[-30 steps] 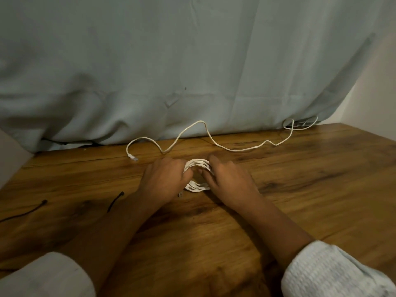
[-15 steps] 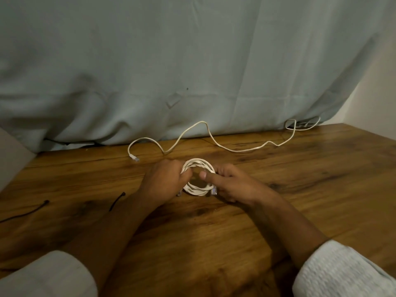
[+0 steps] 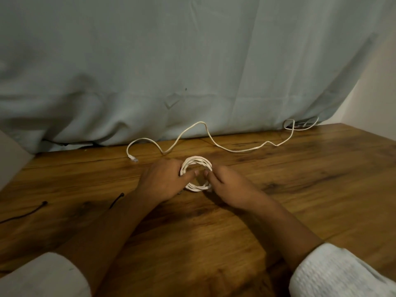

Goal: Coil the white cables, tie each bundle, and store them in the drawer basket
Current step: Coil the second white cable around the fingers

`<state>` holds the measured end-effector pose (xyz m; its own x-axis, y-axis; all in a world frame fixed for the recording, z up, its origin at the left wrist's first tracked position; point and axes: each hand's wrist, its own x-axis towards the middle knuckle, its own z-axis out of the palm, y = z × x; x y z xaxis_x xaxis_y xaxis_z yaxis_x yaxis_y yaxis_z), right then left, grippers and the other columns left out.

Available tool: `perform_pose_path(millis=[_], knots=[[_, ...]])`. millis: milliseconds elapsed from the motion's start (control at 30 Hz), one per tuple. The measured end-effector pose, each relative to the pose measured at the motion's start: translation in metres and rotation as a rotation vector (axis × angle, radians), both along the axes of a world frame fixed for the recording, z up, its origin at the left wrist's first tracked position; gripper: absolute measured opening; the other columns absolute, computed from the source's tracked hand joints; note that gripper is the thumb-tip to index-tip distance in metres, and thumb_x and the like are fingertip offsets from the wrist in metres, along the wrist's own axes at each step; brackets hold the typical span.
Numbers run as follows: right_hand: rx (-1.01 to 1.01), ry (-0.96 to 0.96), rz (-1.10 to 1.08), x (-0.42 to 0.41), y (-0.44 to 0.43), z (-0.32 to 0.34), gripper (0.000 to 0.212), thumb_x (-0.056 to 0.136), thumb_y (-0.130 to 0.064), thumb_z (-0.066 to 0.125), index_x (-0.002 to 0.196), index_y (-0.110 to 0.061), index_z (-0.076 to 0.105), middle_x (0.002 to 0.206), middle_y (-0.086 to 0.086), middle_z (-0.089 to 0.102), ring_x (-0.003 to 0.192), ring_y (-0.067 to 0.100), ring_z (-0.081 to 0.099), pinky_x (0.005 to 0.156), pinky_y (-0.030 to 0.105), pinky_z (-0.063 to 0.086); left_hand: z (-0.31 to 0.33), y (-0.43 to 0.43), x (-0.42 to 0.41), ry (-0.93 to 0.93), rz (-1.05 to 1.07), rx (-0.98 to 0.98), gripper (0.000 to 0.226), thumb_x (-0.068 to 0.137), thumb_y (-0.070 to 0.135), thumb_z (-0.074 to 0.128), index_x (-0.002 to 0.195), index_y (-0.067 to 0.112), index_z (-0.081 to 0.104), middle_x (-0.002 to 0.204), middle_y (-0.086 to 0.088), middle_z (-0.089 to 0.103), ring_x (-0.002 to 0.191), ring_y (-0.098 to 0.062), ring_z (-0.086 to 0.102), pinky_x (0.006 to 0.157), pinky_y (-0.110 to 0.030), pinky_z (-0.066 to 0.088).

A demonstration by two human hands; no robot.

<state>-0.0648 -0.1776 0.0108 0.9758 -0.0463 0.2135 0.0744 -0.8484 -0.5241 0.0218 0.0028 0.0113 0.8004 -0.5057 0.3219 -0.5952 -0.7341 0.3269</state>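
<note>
A white cable wound into a small round coil lies flat on the wooden table in front of me. My left hand grips the coil's left side, thumb lying across the loops into the centre hole. My right hand holds the coil's right and near side, its thumb also over the loops; the fingers beneath are hidden. A second white cable lies uncoiled behind the coil, snaking from a plug at the left to the back right corner.
A pale blue-grey curtain hangs along the table's far edge. Two thin black ties lie at the left: one beside my left forearm, another near the left edge. No drawer or basket shows.
The coil has opened into a rounder ring lying flat. Both thumbs now reach over the loops into the centre, and my right hand has drawn back to the coil's near right side.
</note>
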Motion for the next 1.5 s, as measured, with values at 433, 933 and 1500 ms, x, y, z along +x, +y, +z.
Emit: perform_pose_path(millis=[433, 933, 1500], knots=[[-0.399, -0.388, -0.216, -0.002, 0.005, 0.014, 0.016, 0.105, -0.035, 0.043, 0.102, -0.020, 0.049, 0.089, 0.007, 0.069, 0.078, 0.035, 0.067, 0.061, 0.036, 0.037, 0.016, -0.011, -0.016, -0.307, 0.071, -0.121, 0.033, 0.106, 0.041, 0.044, 0.118, 0.023, 0.069, 0.101, -0.009, 0.074, 0.090, -0.033, 0.067, 0.067, -0.036, 0.038], [-0.382, -0.177, -0.179, 0.010, 0.009, -0.006, 0.026, 0.103, -0.040, 0.044, 0.117, -0.021, 0.054, 0.102, 0.010, 0.071, 0.092, 0.036, 0.068, 0.072, 0.043, 0.052, -0.005, -0.007, -0.003, -0.025, 0.016, -0.069, 0.030, 0.104, 0.037, 0.046, 0.123, 0.027, 0.067, 0.113, -0.002, 0.075, 0.100, -0.026, 0.067, 0.081, -0.040, 0.053], [-0.314, -0.284, -0.132, 0.012, 0.001, -0.006, 0.020, 0.108, -0.038, 0.040, 0.113, -0.019, 0.046, 0.098, 0.011, 0.071, 0.086, 0.038, 0.067, 0.065, 0.040, 0.045, 0.004, -0.003, 0.003, -0.064, -0.055, -0.110, 0.028, 0.105, 0.045, 0.047, 0.120, 0.031, 0.067, 0.114, 0.001, 0.074, 0.103, -0.027, 0.067, 0.082, -0.042, 0.054]])
